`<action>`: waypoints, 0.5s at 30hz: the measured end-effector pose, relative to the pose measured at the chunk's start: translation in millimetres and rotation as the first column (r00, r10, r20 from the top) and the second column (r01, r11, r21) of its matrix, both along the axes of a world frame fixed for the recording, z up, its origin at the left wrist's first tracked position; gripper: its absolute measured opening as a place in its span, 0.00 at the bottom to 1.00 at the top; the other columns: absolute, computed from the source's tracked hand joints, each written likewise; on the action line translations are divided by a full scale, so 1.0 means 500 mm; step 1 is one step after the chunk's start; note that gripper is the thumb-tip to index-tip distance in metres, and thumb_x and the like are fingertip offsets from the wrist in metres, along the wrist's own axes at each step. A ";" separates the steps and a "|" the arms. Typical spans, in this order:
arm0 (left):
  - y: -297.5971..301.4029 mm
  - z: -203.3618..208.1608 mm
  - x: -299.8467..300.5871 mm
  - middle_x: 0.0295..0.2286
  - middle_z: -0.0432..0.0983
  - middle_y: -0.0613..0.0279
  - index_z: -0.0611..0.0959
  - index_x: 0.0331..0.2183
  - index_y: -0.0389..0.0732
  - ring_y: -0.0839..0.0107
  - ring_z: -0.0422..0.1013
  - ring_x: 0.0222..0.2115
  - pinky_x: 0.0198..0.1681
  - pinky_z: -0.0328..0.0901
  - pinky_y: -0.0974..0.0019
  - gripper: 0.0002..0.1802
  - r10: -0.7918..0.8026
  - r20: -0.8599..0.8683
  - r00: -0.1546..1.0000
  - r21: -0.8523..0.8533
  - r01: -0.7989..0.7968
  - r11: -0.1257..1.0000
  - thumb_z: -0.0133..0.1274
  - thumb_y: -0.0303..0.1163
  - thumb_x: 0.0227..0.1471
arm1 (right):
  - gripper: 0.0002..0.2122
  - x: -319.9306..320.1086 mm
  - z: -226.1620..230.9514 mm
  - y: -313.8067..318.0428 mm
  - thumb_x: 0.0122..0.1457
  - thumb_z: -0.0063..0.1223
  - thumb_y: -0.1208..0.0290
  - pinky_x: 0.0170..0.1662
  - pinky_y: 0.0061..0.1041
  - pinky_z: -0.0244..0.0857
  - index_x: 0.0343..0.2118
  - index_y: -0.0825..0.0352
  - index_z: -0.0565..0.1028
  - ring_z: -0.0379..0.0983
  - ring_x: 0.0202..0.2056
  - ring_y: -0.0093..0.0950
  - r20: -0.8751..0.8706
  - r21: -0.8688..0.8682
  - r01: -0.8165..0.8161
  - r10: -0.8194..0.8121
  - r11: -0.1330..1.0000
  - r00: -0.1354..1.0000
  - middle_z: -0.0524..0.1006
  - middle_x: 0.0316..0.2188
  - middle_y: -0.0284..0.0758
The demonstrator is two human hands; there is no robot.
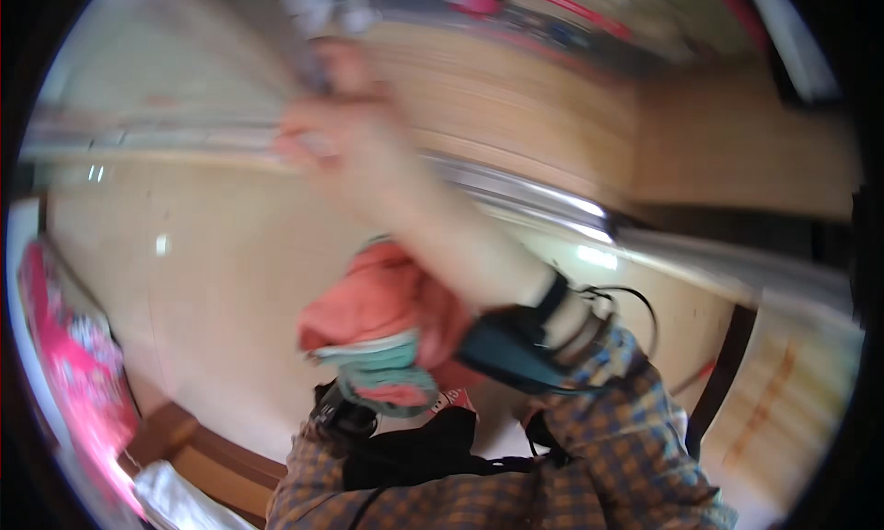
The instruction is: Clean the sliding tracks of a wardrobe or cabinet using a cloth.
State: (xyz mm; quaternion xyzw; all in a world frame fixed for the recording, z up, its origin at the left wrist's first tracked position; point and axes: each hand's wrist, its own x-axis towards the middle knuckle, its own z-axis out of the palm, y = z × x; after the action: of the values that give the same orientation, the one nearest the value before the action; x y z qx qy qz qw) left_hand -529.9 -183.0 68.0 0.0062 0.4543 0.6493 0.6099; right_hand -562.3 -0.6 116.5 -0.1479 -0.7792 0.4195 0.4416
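My right arm reaches up and across to the left, its hand [336,116] smeared by motion. The fingers look curled round the upright edge of a glass sliding door panel [175,69], at the end of its bottom rail. Below that forearm, folded clothes [382,314], coral with green and white layers, rest bunched close to my chest. My left forearm [308,456] in a checked sleeve comes up beneath the clothes. The left hand itself is hidden by them, and they appear to be held there.
Behind the door opening is a pale wooden compartment [516,97] with blurred small items [543,23] above it. A metal rail [525,198] runs along its front. Pink patterned fabric [83,373] lies at the far left, near a brown wooden frame [216,465] with white cloth [180,498].
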 end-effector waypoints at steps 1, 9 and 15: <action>-0.003 0.013 -0.008 0.47 0.71 0.57 0.71 0.52 0.37 0.69 0.70 0.46 0.49 0.66 0.62 0.33 0.010 -0.055 0.998 -0.023 -0.012 1.000 0.58 0.45 0.49 | 0.07 -0.007 0.004 -0.015 0.43 0.62 0.69 0.48 0.42 0.59 0.25 0.61 0.77 0.64 0.50 0.44 0.042 0.019 0.078 -0.078 0.997 0.996 0.66 0.50 0.47; -0.023 0.058 0.041 0.47 0.71 0.58 0.71 0.52 0.37 0.69 0.69 0.47 0.50 0.66 0.62 0.33 -0.063 -0.294 0.954 -0.140 0.022 0.990 0.58 0.44 0.48 | 0.07 0.029 -0.010 0.002 0.44 0.59 0.68 0.45 0.39 0.56 0.26 0.65 0.80 0.65 0.49 0.38 0.038 0.016 0.307 -0.307 0.952 0.951 0.68 0.46 0.45; -0.052 0.088 0.050 0.47 0.71 0.58 0.71 0.52 0.37 0.69 0.69 0.47 0.50 0.66 0.62 0.33 -0.089 -0.364 0.927 -0.200 0.015 0.980 0.59 0.44 0.48 | 0.08 0.058 -0.001 0.010 0.46 0.54 0.71 0.45 0.37 0.55 0.29 0.67 0.80 0.65 0.47 0.34 0.093 0.067 0.221 -0.227 0.973 0.970 0.70 0.41 0.42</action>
State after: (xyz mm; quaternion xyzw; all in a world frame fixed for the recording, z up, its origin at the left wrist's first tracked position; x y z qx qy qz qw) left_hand -504.8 -208.9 112.1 0.0814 0.6220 0.5726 0.5279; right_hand -533.2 4.6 116.1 -0.2431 -0.7901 0.3369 0.4507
